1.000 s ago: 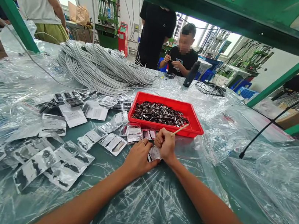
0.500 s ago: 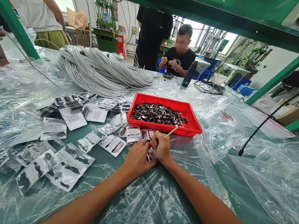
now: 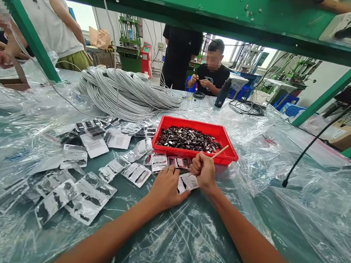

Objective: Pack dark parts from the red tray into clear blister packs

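My right hand (image 3: 203, 170) grips a thin wooden stick (image 3: 219, 152) that points up and right, toward the red tray (image 3: 229, 155) of small dark parts. My left hand (image 3: 165, 187) lies fingers-down on a small clear bag (image 3: 187, 182) on the table, just left of the right hand. The bag shows white with dark contents between the two hands. More small bags (image 3: 137, 172) lie just beyond my left hand.
Several filled small bags (image 3: 86, 193) are scattered to the left on clear plastic sheeting. A large bundle of grey cable (image 3: 125, 89) lies behind. A dark bottle (image 3: 222, 93) stands near a seated person (image 3: 210, 73). Other people stand at the far left and centre. Green frame posts stand left and right.
The view has tilted up slightly and shifted. My right hand with the stick lifted a little after dipping toward the bag; my left hand stays pressed on the bag.
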The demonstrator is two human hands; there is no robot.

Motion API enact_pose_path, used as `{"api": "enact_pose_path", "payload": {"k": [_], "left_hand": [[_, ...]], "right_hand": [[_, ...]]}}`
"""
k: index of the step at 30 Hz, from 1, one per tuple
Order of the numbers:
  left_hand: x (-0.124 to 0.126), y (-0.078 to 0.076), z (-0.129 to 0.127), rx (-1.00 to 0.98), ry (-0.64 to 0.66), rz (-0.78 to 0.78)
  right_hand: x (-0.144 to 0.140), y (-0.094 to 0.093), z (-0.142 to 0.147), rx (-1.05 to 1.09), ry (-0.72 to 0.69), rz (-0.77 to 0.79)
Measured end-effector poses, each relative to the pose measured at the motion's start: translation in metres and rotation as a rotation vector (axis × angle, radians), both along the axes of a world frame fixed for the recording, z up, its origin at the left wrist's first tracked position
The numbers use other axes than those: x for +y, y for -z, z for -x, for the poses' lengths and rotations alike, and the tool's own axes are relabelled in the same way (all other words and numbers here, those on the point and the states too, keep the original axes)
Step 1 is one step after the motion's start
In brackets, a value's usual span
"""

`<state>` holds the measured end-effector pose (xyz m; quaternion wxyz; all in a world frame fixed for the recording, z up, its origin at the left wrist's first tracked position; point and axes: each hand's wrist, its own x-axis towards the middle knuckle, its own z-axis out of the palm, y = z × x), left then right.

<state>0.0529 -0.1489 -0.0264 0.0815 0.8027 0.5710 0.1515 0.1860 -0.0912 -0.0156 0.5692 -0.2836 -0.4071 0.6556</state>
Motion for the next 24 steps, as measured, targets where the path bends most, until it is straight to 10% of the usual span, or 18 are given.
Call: {"api": "enact_pose_path", "payload": {"k": [24], "left_hand": [[0.008,0.020,-0.002,-0.072,0.049,-0.042]], "right_hand": [[0.000,0.010,0.006,-0.093,0.115,-0.099]]}}
